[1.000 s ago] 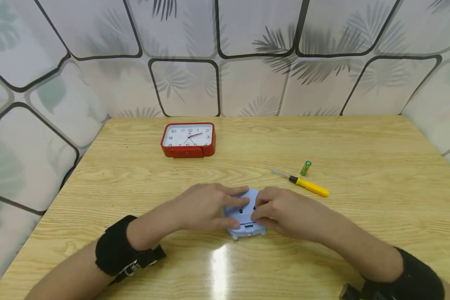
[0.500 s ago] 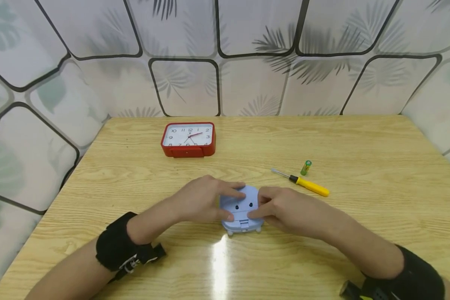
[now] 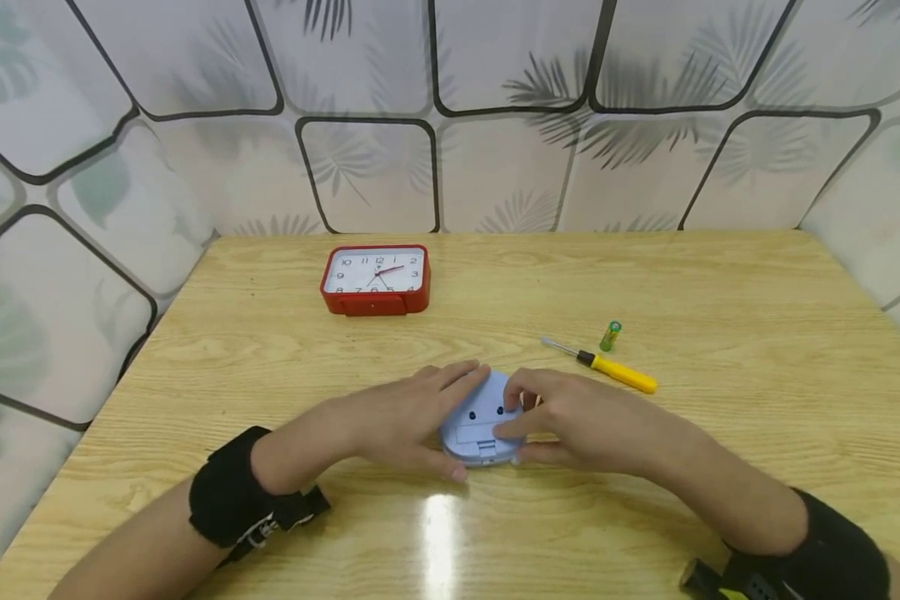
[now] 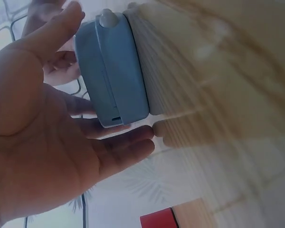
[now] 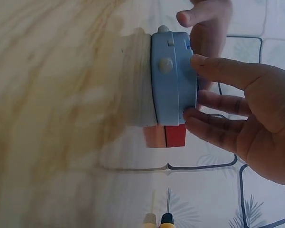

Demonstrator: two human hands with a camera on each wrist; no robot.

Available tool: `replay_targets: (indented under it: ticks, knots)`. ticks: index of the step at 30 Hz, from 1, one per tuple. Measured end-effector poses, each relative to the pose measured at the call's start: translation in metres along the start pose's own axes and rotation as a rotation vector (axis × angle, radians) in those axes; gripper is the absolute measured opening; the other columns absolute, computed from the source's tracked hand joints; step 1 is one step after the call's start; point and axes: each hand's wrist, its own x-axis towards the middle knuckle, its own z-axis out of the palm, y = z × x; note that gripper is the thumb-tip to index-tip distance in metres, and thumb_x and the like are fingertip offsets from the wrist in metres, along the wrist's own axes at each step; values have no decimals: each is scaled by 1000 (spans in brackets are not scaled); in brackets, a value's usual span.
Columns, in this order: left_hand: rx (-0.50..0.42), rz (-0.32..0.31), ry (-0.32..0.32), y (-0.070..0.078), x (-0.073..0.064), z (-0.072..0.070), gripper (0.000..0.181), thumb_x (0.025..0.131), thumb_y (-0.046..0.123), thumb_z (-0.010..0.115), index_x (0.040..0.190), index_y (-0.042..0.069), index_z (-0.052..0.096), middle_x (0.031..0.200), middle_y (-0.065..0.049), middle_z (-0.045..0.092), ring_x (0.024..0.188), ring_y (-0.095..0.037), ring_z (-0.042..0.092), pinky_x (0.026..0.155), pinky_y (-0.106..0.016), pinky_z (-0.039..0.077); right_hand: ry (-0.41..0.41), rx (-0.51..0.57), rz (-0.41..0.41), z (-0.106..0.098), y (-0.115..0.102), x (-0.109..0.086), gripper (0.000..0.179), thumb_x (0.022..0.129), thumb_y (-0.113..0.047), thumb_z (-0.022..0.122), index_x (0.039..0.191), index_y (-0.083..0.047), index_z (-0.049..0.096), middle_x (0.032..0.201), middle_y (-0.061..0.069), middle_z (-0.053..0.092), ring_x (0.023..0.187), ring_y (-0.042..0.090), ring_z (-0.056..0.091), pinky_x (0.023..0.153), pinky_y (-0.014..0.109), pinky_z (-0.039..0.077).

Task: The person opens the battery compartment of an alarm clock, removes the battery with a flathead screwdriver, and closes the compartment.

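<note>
The rounded pale-blue case (image 3: 474, 432) bears two black knobs (image 3: 472, 415) (left grip (image 3: 408, 421) wide, right grip (image 3: 573, 421) loosely spread on it).

Wears a black cuff (image 3: 228, 492) behind the left hand (image 3: 401, 421), at eight o'clock in the head view, with silvery hardware (image 3: 259, 531) toward its five and a black block (image 3: 315, 505) toward three. Wears another black band (image 3: 810, 537) behind the right hand (image 3: 577, 421), at four o'clock, with a dark cylinder (image 3: 699, 577) toward nine and a yellow-green patch (image 3: 732, 595) toward eight.
</note>
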Motion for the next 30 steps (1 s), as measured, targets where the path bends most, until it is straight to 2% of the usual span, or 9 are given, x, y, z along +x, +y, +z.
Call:
replay_targets:
  ticks: [6, 13, 20, 27, 30]
  knots:
    - [28, -53, -12, 3, -1, 0, 122, 80, 61, 76, 160, 1, 6, 161, -14, 26, 143, -27, 31, 118, -40, 34, -21, 89, -38, 1, -4, 0, 34, 90, -28, 76, 123, -24, 73, 115, -6, 56, 98, 7, 58, 85, 21, 53]
    - [103, -43, 69, 3, 2, 0, 116, 78, 50, 79, 157, -4, 15, 152, -16, 40, 130, -22, 44, 112, -37, 40, -37, 108, -15, 0, -5, -1, 34, 90, -29, 75, 124, -23, 73, 115, -8, 55, 101, 6, 59, 85, 20, 53]
    - [127, -18, 205, 3, -1, -5, 115, 71, 45, 78, 157, -2, 17, 146, -13, 45, 120, -20, 47, 104, -36, 46, -3, 81, 11, -5, -3, -3, 32, 91, -33, 74, 121, -22, 74, 116, -7, 60, 100, 6, 62, 85, 23, 55]
    - [99, 60, 370, 2, -2, -8, 115, 65, 43, 80, 154, -2, 23, 134, -7, 50, 112, -15, 45, 91, -29, 50, 82, 36, -4, -7, -2, -3, 28, 92, -29, 73, 118, -17, 74, 115, -4, 64, 99, 8, 64, 85, 25, 56]
    - [87, 82, 436, 0, -2, -9, 116, 63, 42, 83, 153, 1, 24, 131, -5, 51, 115, -17, 44, 96, -34, 48, 100, 23, -5, -6, -2, -2, 28, 93, -29, 72, 119, -17, 73, 118, -3, 65, 103, 11, 65, 87, 28, 57]
